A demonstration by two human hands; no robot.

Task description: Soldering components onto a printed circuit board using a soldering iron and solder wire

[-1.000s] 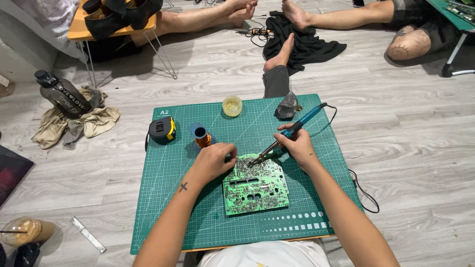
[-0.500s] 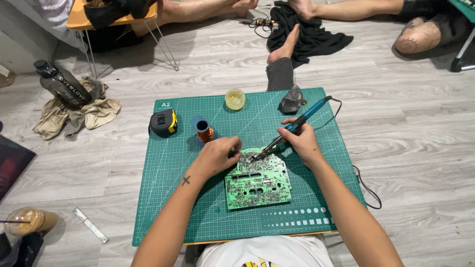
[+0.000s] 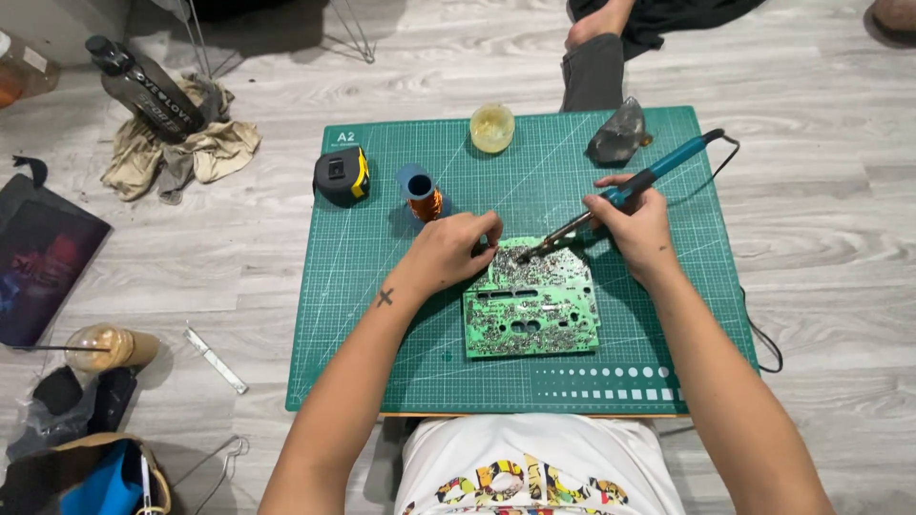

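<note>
Circuit board [image 3: 531, 310] lies solder side up near the mat's [image 3: 668, 315] front edge, centre. Left hand [image 3: 448, 250] pins its far-left corner, fingers curled, apparently pinching solder wire, too fine to confirm. Right hand [image 3: 634, 224] grips the iron [image 3: 620, 195] pen-fashion, tip on the board's far edge. Spool [image 3: 421, 191], tape measure [image 3: 342, 175] and jar [image 3: 491, 127] stand along the far edge.
</note>
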